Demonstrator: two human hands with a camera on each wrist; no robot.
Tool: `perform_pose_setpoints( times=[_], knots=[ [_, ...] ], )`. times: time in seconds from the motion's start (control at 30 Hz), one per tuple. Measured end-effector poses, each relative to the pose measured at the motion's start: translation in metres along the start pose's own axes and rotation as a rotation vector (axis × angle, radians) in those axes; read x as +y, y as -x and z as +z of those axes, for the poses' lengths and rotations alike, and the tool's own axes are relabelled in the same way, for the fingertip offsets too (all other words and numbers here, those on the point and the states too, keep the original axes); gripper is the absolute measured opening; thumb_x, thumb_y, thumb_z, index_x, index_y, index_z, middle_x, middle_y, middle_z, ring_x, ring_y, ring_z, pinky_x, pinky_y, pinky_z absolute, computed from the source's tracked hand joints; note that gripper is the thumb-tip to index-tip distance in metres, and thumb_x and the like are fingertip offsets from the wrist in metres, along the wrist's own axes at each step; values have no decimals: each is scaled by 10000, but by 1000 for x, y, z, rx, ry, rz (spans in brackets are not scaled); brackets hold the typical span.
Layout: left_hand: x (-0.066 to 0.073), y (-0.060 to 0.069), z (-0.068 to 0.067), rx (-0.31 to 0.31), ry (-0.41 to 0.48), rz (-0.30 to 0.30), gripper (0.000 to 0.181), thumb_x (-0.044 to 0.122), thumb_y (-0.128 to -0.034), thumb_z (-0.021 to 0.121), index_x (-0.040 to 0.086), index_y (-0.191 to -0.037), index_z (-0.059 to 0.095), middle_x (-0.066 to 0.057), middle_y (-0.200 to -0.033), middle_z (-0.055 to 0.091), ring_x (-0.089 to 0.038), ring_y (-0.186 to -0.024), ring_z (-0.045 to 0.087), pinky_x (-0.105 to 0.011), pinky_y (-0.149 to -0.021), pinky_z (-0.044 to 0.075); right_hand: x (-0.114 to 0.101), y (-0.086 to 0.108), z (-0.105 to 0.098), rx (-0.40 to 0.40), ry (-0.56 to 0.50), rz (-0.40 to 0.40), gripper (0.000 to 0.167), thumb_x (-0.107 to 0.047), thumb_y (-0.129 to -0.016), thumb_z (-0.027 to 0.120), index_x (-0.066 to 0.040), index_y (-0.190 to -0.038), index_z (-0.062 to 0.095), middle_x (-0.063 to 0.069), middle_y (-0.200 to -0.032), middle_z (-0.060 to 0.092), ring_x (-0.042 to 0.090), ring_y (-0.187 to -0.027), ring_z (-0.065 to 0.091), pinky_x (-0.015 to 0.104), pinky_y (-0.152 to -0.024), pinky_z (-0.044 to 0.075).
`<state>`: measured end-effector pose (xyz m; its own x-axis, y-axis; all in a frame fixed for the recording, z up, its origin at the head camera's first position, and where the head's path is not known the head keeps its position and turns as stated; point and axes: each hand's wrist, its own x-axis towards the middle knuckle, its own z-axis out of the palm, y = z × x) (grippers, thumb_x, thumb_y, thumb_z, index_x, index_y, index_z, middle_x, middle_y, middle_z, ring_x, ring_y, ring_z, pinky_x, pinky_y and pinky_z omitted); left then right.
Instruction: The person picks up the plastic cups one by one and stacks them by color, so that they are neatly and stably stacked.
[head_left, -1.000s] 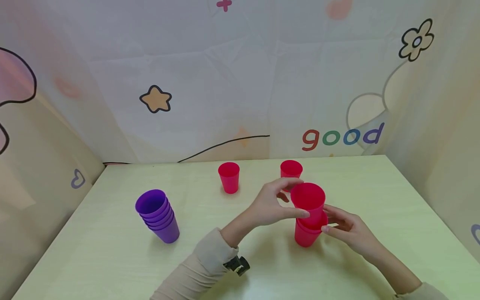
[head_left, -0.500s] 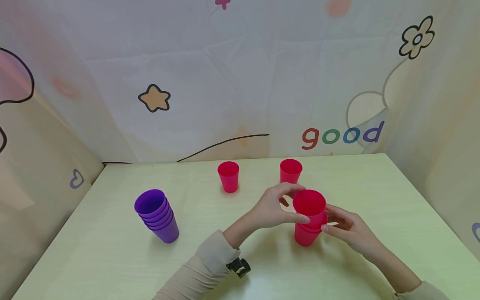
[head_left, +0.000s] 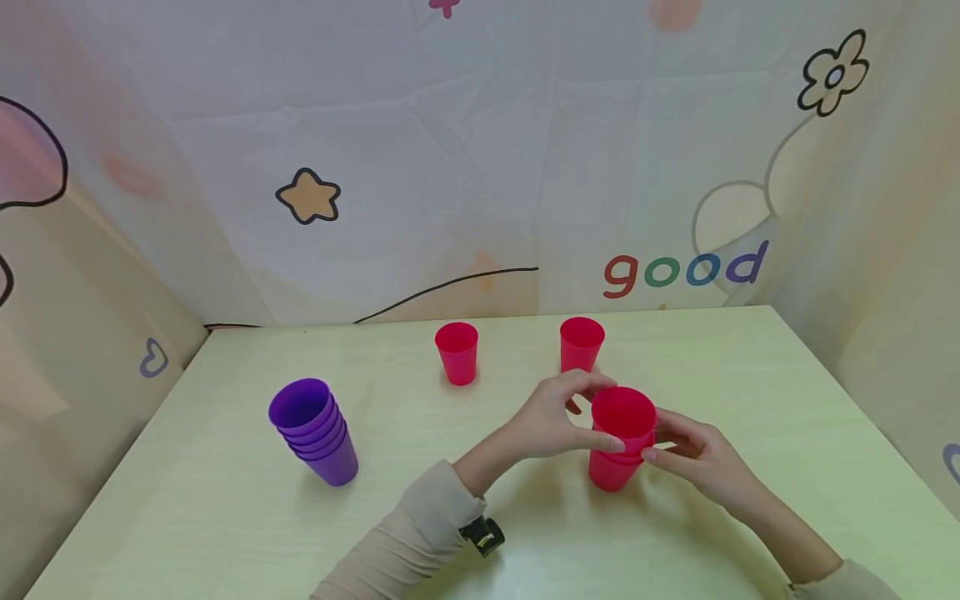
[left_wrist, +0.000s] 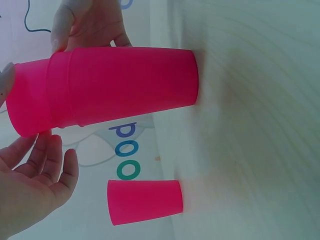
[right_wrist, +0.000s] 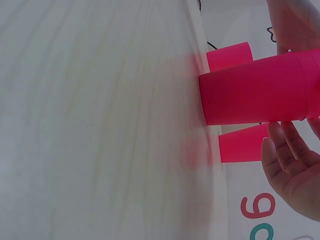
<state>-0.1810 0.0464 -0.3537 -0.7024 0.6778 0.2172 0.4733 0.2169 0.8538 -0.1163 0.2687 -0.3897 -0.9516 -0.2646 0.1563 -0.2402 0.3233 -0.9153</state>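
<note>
Near the right front of the table, my left hand (head_left: pixel 558 421) grips the upper red plastic cup (head_left: pixel 624 410) between thumb and fingers. That cup sits partly inside a stack of red cups (head_left: pixel 613 473) standing upright on the table. My right hand (head_left: pixel 701 462) holds the stack near its rim from the right side. In the left wrist view the upper cup (left_wrist: pixel 30 95) still shows a band of its wall above the close-set rims of the lower cups (left_wrist: pixel 130 82). In the right wrist view the fingers (right_wrist: pixel 286 150) touch the stack's side.
Two single red cups, one (head_left: pixel 457 354) at the back middle and another (head_left: pixel 581 343) behind my left hand, stand upright. A nested stack of purple cups (head_left: pixel 318 433) stands on the left of the pale table (head_left: pixel 420 533). A printed curtain (head_left: pixel 450 167) hangs behind.
My left hand has lowered the upper red cup and shifted it slightly right, deeper into the stack. The right hand has stayed nearly still at the lower cups.
</note>
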Motion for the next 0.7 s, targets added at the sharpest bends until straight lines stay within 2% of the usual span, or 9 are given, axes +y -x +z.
perform_pose_setpoints(
  times=[0.57,0.7],
  knots=[
    [-5,-3,4,-37,-64,6,576,230,-726,767,87,-1232,531,61,-1063,562,-19,-934,493,-181,-723,450,-2,0,0,0,4,-8,492,-63,-835,634,59,-1273,445,-88,-1054,593,97,-917,580,271,-726,523],
    [-4,-2,3,-51,-54,-1,617,227,-734,757,89,-1277,500,51,-1096,559,-21,-956,488,-183,-733,451,-2,0,-1,-5,3,-6,503,-67,-835,633,57,-1281,436,-110,-1059,588,95,-920,579,274,-729,523]
  ],
)
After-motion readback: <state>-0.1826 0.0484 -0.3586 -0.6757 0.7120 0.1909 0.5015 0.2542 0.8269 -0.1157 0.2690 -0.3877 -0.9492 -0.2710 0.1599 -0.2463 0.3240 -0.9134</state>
